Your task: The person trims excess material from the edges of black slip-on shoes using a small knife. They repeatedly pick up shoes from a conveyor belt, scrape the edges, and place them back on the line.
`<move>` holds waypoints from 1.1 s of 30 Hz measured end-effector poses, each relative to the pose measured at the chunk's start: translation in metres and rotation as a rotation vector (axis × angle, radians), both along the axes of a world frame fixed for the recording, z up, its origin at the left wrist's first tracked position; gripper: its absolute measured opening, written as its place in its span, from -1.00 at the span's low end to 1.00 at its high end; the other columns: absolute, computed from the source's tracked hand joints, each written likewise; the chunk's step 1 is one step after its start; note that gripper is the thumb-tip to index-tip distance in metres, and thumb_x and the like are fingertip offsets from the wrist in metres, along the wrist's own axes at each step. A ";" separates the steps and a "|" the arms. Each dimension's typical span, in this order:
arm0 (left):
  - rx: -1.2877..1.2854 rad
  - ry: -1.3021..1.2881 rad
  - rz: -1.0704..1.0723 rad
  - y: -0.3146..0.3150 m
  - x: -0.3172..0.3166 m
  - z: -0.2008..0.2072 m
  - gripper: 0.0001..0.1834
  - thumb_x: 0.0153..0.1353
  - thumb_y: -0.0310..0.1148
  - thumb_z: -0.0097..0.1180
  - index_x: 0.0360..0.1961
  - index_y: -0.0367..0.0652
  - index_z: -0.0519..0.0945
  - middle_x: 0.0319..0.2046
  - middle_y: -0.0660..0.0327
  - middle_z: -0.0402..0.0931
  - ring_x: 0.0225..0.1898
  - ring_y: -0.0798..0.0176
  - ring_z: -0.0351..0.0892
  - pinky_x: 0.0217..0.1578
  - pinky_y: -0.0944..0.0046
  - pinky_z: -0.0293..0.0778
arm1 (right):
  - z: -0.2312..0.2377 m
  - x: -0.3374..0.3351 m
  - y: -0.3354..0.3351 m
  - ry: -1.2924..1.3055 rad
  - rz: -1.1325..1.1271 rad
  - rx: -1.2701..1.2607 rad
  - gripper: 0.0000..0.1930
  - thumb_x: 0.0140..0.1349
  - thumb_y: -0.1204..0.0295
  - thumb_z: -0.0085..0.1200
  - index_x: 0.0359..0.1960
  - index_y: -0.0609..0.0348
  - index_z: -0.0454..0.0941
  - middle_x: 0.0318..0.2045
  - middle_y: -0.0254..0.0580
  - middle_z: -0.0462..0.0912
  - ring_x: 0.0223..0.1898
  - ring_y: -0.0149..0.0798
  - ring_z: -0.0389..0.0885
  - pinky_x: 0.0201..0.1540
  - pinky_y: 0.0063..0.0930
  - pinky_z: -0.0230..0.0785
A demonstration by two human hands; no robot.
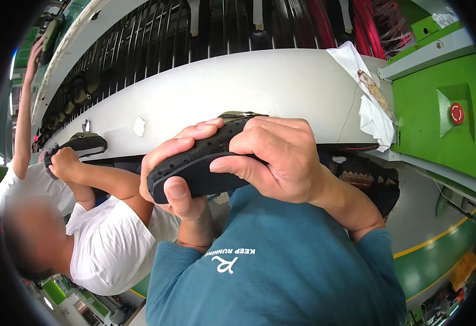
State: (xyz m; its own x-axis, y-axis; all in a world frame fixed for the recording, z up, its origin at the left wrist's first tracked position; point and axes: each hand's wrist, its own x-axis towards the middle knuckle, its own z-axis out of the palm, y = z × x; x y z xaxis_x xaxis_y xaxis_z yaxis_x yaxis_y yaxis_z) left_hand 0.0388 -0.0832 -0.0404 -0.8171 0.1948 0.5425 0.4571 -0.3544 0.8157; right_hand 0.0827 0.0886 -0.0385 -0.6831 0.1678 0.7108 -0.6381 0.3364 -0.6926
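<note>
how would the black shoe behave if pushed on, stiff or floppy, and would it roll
The black shoe would probably flex a little rather than flop, as its dark sole looks like a continuous slab. The upper might give more, since its dotted surface looks fabric-like. Set down sole-first, it seems unlikely to roll, given that broad underside.

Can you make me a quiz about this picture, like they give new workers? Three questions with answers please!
1. How many of the camera wearer's own hands hold the black dotted shoe?

2. Which colour is the flat, painted panel around the round red button?
A) white
B) green
C) blue

3. True or false: another person in a white shirt is at the picture's left.

Key:
1. Two: the left hand and the right hand.
2. B
3. True
</note>
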 end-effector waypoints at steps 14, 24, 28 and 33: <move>-0.033 0.039 -0.053 -0.008 0.007 0.002 -0.48 0.53 -0.08 0.31 0.08 -0.41 0.54 -0.07 -0.38 0.74 0.04 -0.36 0.80 0.22 -0.39 0.64 | -0.002 0.010 -0.004 -0.021 -0.006 0.017 -0.66 0.20 0.28 0.61 -0.37 0.14 0.62 -0.61 -0.26 0.55 -0.64 -0.24 0.54 -0.57 -0.36 0.37; -0.015 0.014 0.004 -0.011 0.011 0.000 -0.58 0.53 -0.16 0.25 0.03 -0.39 0.53 -0.12 -0.32 0.75 0.00 -0.32 0.81 0.18 -0.39 0.68 | 0.016 0.010 0.015 -0.643 0.128 -0.046 -0.30 -0.01 0.08 0.79 -0.69 0.06 0.31 -0.74 -0.41 0.40 -0.64 -0.51 0.27 -0.57 -0.52 0.13; -0.054 0.035 -0.022 -0.015 0.004 0.001 -0.58 0.54 -0.17 0.24 0.02 -0.41 0.56 -0.10 -0.36 0.74 0.02 -0.30 0.80 0.20 -0.38 0.66 | 0.013 0.011 0.017 -0.668 0.074 -0.024 -0.33 -0.05 -0.02 0.77 -0.63 0.10 0.42 -0.72 -0.36 0.47 -0.64 -0.43 0.41 -0.54 -0.47 0.26; 0.078 -0.048 0.068 -0.025 -0.013 -0.010 -0.58 0.55 -0.21 0.15 0.08 -0.47 0.58 -0.07 -0.38 0.73 0.02 -0.33 0.80 0.18 -0.34 0.69 | -0.025 0.021 0.052 -0.754 0.304 -0.130 -0.57 0.04 0.21 0.74 -0.30 0.17 0.70 -0.42 -0.28 0.77 -0.37 -0.38 0.75 -0.34 -0.45 0.56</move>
State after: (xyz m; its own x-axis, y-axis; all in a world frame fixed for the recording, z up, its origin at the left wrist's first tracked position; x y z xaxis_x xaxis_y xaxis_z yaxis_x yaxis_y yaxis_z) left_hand 0.0256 -0.1083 -0.0500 -0.8527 0.0965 0.5134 0.4431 -0.3869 0.8087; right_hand 0.1041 0.1401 -0.0638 -0.9982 -0.0521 0.0309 -0.0365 0.1110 -0.9932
